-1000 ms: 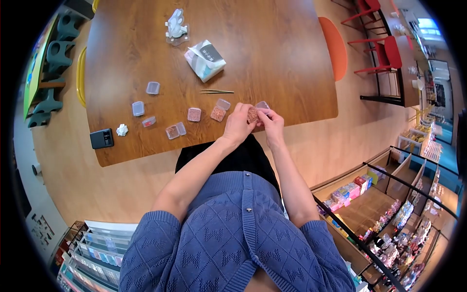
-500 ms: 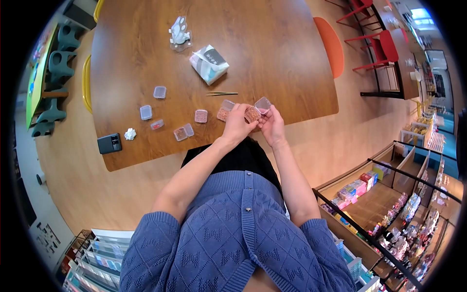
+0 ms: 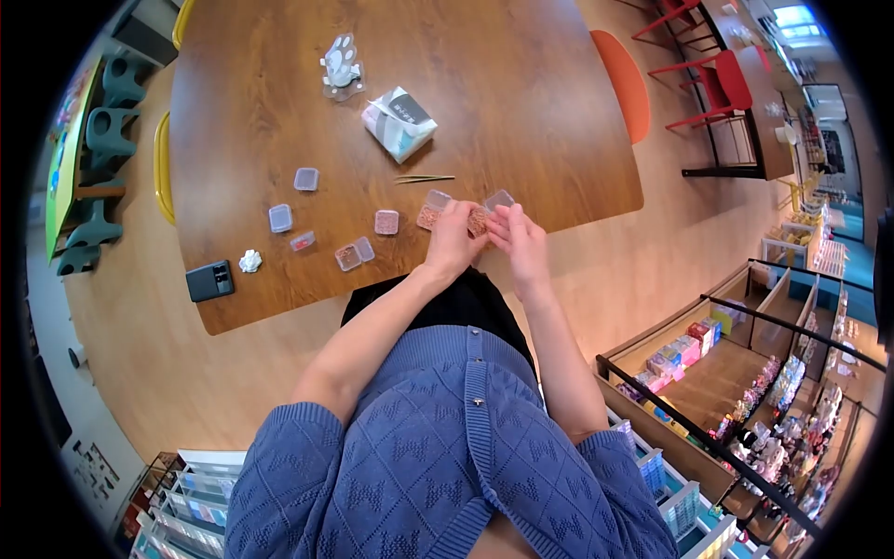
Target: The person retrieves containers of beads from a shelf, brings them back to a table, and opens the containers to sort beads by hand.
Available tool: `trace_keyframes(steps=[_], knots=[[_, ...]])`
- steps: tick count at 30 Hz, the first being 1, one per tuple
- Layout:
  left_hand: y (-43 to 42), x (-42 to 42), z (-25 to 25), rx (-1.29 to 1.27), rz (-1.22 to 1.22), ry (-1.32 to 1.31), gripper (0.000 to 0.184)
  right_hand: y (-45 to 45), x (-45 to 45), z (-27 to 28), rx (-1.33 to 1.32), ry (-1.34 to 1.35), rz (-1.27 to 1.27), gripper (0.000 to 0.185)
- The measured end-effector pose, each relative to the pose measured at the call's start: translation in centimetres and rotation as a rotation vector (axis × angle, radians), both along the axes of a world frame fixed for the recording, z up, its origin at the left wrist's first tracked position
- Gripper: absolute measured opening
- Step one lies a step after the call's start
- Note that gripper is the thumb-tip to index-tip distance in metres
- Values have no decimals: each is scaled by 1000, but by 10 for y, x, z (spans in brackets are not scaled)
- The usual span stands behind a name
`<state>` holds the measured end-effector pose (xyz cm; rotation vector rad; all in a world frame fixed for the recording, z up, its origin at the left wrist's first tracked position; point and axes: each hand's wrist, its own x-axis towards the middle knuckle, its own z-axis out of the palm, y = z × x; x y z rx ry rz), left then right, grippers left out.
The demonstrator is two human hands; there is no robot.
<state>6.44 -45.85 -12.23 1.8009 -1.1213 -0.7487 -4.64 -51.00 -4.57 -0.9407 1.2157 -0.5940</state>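
Note:
My left hand (image 3: 452, 244) is closed around the near side of a small clear plastic box (image 3: 478, 222) full of pinkish-brown bead-like bits. The box's hinged lid (image 3: 500, 198) stands open on its far right. Over the box's right edge, my right hand (image 3: 523, 244) has its fingertips drawn together; whatever lies between them is too small to make out. Just left of my left hand, another open box (image 3: 430, 216) with similar contents rests on the table. Tweezers (image 3: 426, 178) lie beyond both hands.
On the wooden table (image 3: 521, 112) are a closed bead box (image 3: 386, 222), an open one (image 3: 349, 256), lidded boxes (image 3: 280, 218), a tissue pack (image 3: 400, 124), a paw-shaped item (image 3: 342, 67), crumpled white tissue (image 3: 250, 261) and a black device (image 3: 209, 280). An orange chair (image 3: 622, 84) stands at the right.
My right hand has shifted from the open lid to over the box's edge, its fingers now drawn together. My left hand keeps its grip on the box. The view has shifted slightly.

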Motion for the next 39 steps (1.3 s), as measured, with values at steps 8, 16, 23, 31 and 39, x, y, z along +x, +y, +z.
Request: trace_keyframes(steps=[8,16,23,31,39], knots=[[4,-2,12,-81,12,-7,44,8,-5,18,-37,7,40,54],[3,2,54,-125,7,242,49,-12,-22,10,-292,87,-209,29],[-5,-8,66,-247,44,181,45,-5,-13,-14,-422,-5,67,22],[1,0,50,-226,-103,115,27,-18,-27,-12,-27,-180,61,21],[1,3,45,-180,-208,-41,19,-20,-40,-14,61,-141,212,25]])
